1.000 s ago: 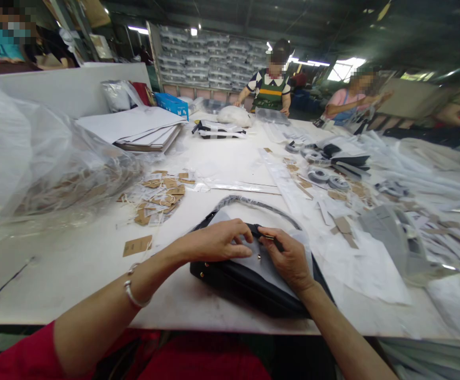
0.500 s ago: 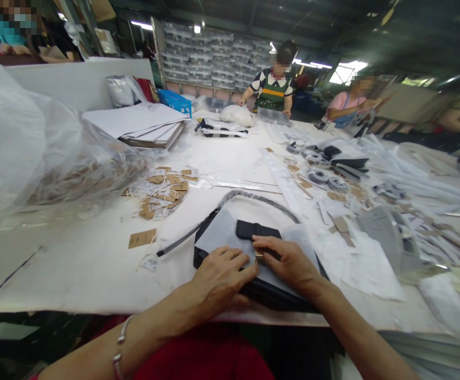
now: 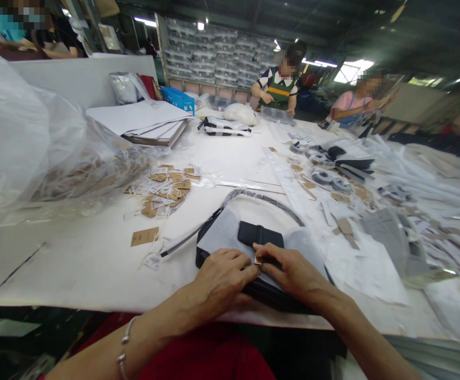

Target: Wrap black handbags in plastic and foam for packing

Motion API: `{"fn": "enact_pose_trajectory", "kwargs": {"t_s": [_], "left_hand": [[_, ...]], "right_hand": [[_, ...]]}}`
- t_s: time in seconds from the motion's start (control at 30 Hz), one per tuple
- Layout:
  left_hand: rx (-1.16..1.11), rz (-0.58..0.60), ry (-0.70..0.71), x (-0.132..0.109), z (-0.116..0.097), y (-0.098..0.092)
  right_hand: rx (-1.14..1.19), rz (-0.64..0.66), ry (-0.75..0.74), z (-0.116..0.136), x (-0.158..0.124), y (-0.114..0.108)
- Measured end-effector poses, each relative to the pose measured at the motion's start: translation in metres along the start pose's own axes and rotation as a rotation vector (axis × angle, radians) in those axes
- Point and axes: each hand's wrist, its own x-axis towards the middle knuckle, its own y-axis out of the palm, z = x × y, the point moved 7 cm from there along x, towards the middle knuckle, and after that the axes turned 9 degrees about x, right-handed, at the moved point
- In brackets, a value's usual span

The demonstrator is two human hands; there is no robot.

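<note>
Drew both hands back across the black bag (image 3: 202, 256) toward its near side over the last second, baring the flap (image 3: 260, 235) on top. Laid the left hand (image 3: 222, 277) flat and open on the grey wrapping sheet (image 3: 224, 235) over the bag, fingertips beside the gold clasp (image 3: 258, 260). Pinched that clasp with the right hand (image 3: 293, 272), thumb and forefinger closed on it. Left the bag at the counter's (image 3: 75, 264) near edge, strap (image 3: 261, 199) arching beyond the bag, paper tags (image 3: 169, 190) off to its far left. Probably best done by pressing the sheet smooth and gripping the clasp squarely.

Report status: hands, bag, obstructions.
Left hand pressing black bag. Right hand pinching gold clasp. Grey wrap over bag; paper tags apart, far side.
</note>
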Motion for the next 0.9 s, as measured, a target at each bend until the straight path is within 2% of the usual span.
{"fn": "enact_pose_trajectory", "kwargs": {"t_s": [0.17,0.33,0.6,0.9], "left_hand": [[0.002,-0.06,0.003,-0.007,-0.001,0.008],[0.02,-0.117,0.02,-0.009,-0.003,0.01],[-0.088,-0.198,0.011,-0.008,0.0,0.001],[-0.046,-0.215,0.033,-0.004,-0.002,-0.001]], "right_hand": [[0.074,0.022,0.043,-0.004,-0.004,-0.001],[0.087,-0.08,0.046,-0.012,-0.002,-0.002],[0.038,-0.086,0.019,-0.01,0.001,-0.001],[-0.004,-0.137,-0.011,-0.018,0.003,0.004]]}}
